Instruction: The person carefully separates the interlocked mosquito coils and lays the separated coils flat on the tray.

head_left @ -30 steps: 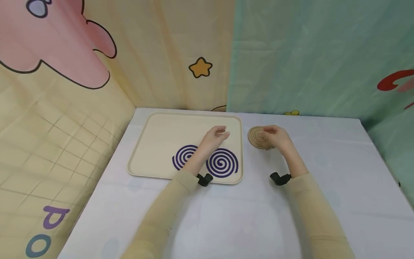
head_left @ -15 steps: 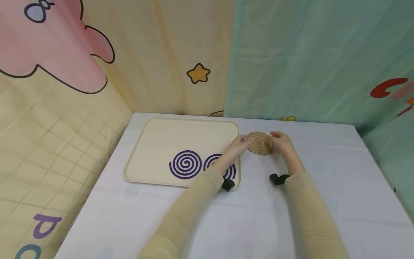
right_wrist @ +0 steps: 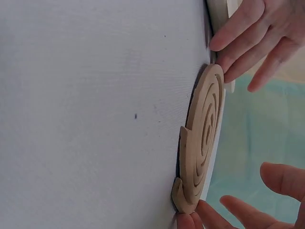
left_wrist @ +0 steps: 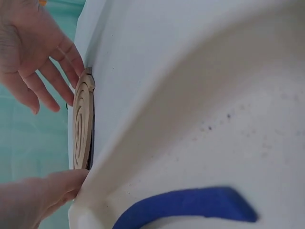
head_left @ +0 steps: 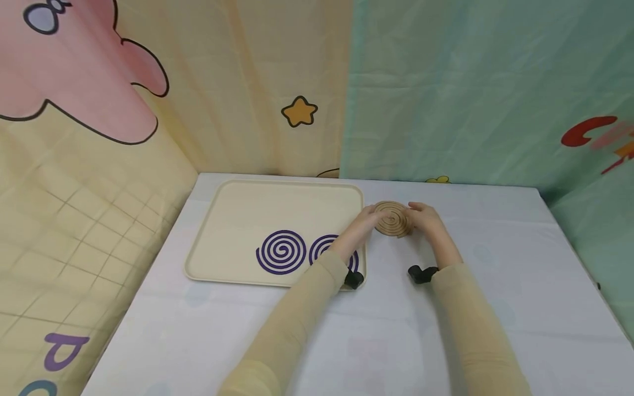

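Jointly, left hand [head_left: 363, 224] and right hand [head_left: 428, 220] against a tan spiral [head_left: 392, 220], each grip apart.

Walled at left with cream cloth [head_left: 29, 181], printed with thin grid lines [head_left: 97, 221], a large pink cartoon figure [head_left: 94, 77] higher up and a purple letter [head_left: 61, 337] at the near end. Backed at far centre by a cream drape [head_left: 238, 110] with an orange star [head_left: 299, 111], joined to a teal drape [head_left: 436, 93] reaching right, marked with a red shape [head_left: 574, 138]. Furnished with a white-topped table [head_left: 371, 341]. Lit softly and evenly.
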Demonstrator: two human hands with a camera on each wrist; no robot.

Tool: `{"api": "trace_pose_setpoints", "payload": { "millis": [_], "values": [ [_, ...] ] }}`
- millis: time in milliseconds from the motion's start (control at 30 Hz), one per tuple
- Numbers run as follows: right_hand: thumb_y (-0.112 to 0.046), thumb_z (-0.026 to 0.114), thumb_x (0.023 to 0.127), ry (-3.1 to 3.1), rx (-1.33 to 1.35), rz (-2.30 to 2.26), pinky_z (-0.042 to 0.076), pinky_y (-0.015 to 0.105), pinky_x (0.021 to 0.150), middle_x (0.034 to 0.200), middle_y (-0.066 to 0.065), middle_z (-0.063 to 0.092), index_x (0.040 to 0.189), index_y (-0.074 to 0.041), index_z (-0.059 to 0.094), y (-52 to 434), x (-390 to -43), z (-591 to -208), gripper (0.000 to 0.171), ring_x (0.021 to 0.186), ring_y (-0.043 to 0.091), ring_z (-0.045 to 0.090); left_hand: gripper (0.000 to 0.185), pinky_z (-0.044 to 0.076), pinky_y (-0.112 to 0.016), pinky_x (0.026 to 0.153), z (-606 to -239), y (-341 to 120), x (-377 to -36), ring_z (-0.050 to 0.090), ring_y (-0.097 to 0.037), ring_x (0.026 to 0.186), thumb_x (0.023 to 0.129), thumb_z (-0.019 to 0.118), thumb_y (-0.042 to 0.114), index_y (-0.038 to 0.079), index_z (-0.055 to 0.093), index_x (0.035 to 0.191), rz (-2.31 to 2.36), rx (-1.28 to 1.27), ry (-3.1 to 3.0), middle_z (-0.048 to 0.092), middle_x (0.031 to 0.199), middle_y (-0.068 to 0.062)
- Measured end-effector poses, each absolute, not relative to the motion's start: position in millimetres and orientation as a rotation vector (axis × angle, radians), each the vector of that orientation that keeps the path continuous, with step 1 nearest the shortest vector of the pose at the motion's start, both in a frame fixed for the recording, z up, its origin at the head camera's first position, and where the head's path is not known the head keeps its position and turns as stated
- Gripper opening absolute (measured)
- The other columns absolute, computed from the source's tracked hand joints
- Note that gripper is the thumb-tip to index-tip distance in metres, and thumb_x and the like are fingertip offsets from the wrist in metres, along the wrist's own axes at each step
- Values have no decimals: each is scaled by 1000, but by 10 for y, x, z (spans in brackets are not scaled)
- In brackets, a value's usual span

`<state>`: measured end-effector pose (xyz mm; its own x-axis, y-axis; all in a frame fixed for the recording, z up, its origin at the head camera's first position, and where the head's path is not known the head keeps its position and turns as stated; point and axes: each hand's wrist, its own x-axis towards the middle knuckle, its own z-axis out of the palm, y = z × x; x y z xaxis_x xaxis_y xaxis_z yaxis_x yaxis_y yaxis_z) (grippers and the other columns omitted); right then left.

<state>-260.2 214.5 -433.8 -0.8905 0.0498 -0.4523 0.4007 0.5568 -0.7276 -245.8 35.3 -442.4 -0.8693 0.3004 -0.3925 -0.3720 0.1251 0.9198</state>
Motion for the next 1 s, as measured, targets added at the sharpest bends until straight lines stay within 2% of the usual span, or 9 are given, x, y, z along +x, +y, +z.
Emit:
{"api": "trace_pose_setpoints", "payload": {
  "millis": [133, 200, 300, 400, 467, 533, 667, 833, 1000],
  "values": [
    [-31, 40, 103, 2370, 430, -1329, 30, 54, 117, 162, 25, 17, 156, -8, 22, 2160, -2561, -4322, 61, 138, 42, 37, 71, 21, -42, 124, -4430, 334, -2456, 20, -30, 151, 99, 52, 31, 6, 18, 157, 1789, -69, 1920, 21, 164, -13],
    [-31, 40, 104, 2376, 434, -1348, 31, 55, 117, 162, 25, 17, 156, -7, 22, 2170, -2526, -4306, 60, 137, 41, 39, 70, 22, -41, 124, -4432, 339, -2451, 22, -29, 151, 99, 53, 28, 6, 20, 157, 1806, -84, 1934, 24, 163, -12],
    [-29, 41, 103, 2406, 440, -1400, 34, 53, 116, 160, 24, 23, 155, -6, 26, 2174, -2465, -4268, 59, 136, 40, 42, 68, 30, -45, 120, -4415, 350, -2433, 29, -30, 148, 97, 56, 23, 7, 25, 155, 1881, -132, 1944, 29, 161, -12],
    [-24, 46, 102, 2441, 461, -1502, 45, 44, 109, 155, 23, 36, 151, -2, 35, 2135, -2403, -4227, 54, 133, 33, 48, 66, 40, -52, 112, -4368, 341, -2394, 36, -34, 143, 95, 58, 17, 7, 28, 154, 1987, -205, 1945, 34, 158, -13],
    [-18, 49, 100, 2466, 455, -1567, 54, 34, 98, 148, 23, 46, 147, 0, 41, 2083, -2353, -4197, 51, 121, 26, 57, 66, 43, -52, 110, -4332, 326, -2357, 39, -34, 141, 93, 61, 12, 6, 31, 152, 2042, -247, 1997, 38, 155, -13],
    [-13, 54, 99, 2470, 430, -1641, 58, 26, 86, 139, 23, 52, 143, 3, 46, 2017, -2305, -4176, 48, 104, 16, 62, 65, 41, -49, 112, -4306, 293, -2320, 41, -34, 139, 91, 62, 8, 4, 34, 149, 2071, -266, 2095, 43, 150, -14],
    [-10, 59, 97, 2441, 359, -1737, 58, 18, 73, 118, 15, 57, 138, 5, 51, 1867, -2213, -4150, 44, 78, -1, 59, 65, 31, -42, 118, -4296, 175, -2252, 43, -30, 136, 86, 69, 4, 3, 39, 144, 2083, -258, 2312, 49, 140, -14],
    [-13, 63, 96, 2306, 315, -1836, 59, 18, 69, 94, -2, 58, 137, 5, 52, 1700, -2109, -4139, 46, 71, -1, 60, 67, 31, -42, 118, -4332, -1, -2166, 45, -28, 133, 82, 77, 5, 6, 43, 140, 2160, -252, 2393, 52, 133, -12],
    [-17, 66, 95, 2237, 202, -1857, 59, 19, 69, 84, -9, 61, 132, 8, 51, 1591, -2022, -4138, 48, 69, 2, 63, 73, 39, -42, 111, -4325, -144, -2093, 52, -27, 124, 78, 79, 2, 13, 44, 141, 2256, -230, 2376, 53, 130, -8]
  ]
}}
